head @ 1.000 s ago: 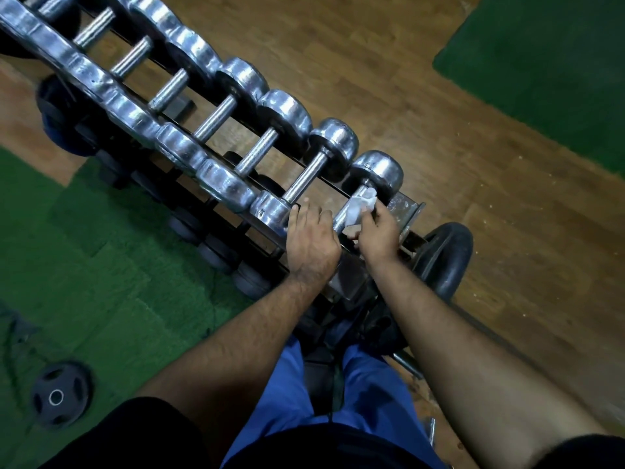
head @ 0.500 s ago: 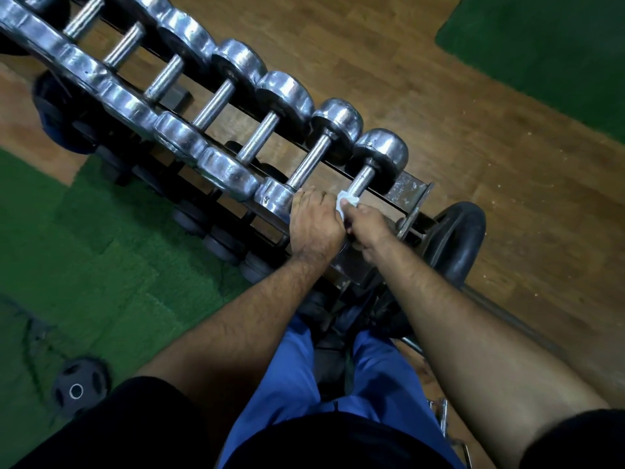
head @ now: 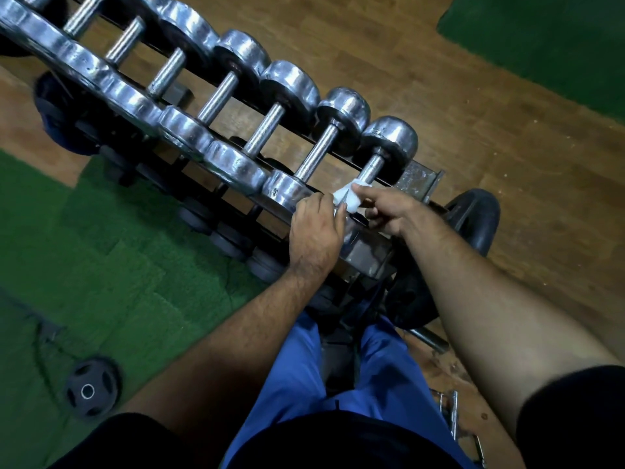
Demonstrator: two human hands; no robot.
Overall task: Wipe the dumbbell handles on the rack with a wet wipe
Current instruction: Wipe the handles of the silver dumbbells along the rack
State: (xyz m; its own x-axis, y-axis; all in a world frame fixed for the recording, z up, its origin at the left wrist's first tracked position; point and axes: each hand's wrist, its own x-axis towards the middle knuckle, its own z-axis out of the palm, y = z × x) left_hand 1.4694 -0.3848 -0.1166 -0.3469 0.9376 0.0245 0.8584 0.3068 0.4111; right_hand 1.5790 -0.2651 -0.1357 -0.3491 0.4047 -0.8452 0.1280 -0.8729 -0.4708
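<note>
Where the wooden floor (head: 439, 106) meets a green mat (head: 84, 248), a long rack (head: 419, 179) runs diagonally from the upper left towards the person, carrying a row of chrome dumbbells side by side, their round heads shining and their ribbed handles lying across the rails. A second green mat (head: 541, 38) fills the upper right corner. A large black weight plate (head: 473, 220) leans near the rack's near end, and a smaller black plate (head: 92, 391) lies flat on the mat at the lower left. The person stands over the rack's end in blue trousers (head: 304, 384) and dark sleeves, both bare forearms reaching forward.

The last dumbbell (head: 389, 140) sits at the near end of the row, its handle (head: 373, 167) slanting down towards the hands. The left hand (head: 316, 231) rests over that dumbbell's near head, fingers curled down around it in a holding grip. The right hand (head: 385, 209) sits just beside it, its grip narrow, pinching a white wet wipe (head: 348, 196) between thumb and fingers. The wipe is bunched up and touches the lower end of the handle, between the two hands. The next dumbbell's handle (head: 316, 157) lies bare just to the left.
</note>
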